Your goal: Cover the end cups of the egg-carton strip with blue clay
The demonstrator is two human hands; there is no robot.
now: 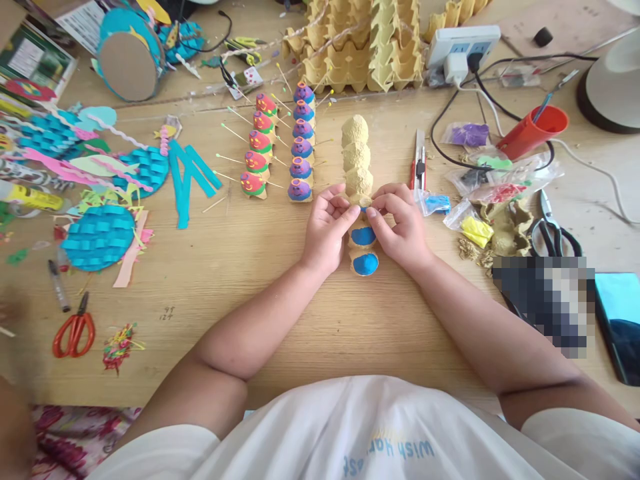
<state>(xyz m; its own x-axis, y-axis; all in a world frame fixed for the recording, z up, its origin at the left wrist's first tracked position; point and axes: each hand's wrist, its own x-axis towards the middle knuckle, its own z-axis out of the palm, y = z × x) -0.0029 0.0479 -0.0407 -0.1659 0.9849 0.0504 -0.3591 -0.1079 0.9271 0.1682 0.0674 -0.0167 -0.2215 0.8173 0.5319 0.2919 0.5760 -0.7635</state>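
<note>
In front of me stands a strip of egg carton cups (357,157), bare tan at the far end. Blue clay (365,264) covers the fronts of the two nearest cups. My left hand (329,230) pinches the strip's left side, thumb at its middle. From the right, my right hand (401,223) grips the same cup, its thumb and fingertips against a bit of blue clay there. To the left are a row of purple-and-blue cups (301,167) with faces and a row of red-and-green cups (258,142), both with pin-like sticks.
A utility knife (419,160), bags of clay (477,230), black-handled scissors (553,230) and a phone (620,327) lie right. Egg cartons (345,57) and a power strip (463,47) sit behind. Left are blue woven paper crafts (97,237), red scissors (75,330) and another person's blurred arm.
</note>
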